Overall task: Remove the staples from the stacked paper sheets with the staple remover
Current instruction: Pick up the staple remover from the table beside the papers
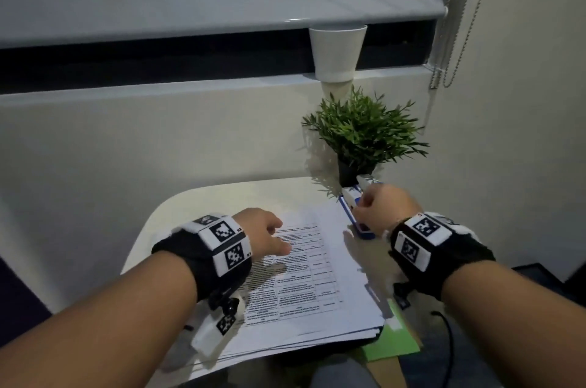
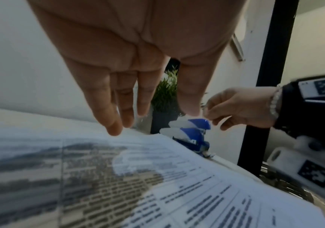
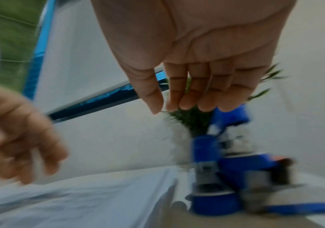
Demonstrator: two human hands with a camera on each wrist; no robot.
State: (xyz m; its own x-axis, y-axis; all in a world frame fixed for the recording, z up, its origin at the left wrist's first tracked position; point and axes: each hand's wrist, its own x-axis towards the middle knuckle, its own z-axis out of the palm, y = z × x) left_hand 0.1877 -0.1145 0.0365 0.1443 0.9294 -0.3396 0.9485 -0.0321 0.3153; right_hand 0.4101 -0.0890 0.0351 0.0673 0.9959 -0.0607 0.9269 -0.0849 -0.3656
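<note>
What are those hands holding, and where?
Left hand: nothing, open above the papers. Right hand hovers over the blue tools, not gripping them; whether its fingers pinch something tiny cannot be told.

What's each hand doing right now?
Left hand: open, fingers straight over the printed sheets.
Right hand: above the blue staple tools, gripping neither; whether it pinches a staple cannot be told.

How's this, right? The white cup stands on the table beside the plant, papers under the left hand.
Not quite: the head view shows the white cup on the window ledge above the plant, not on the table. The papers do lie under the left hand.
</note>
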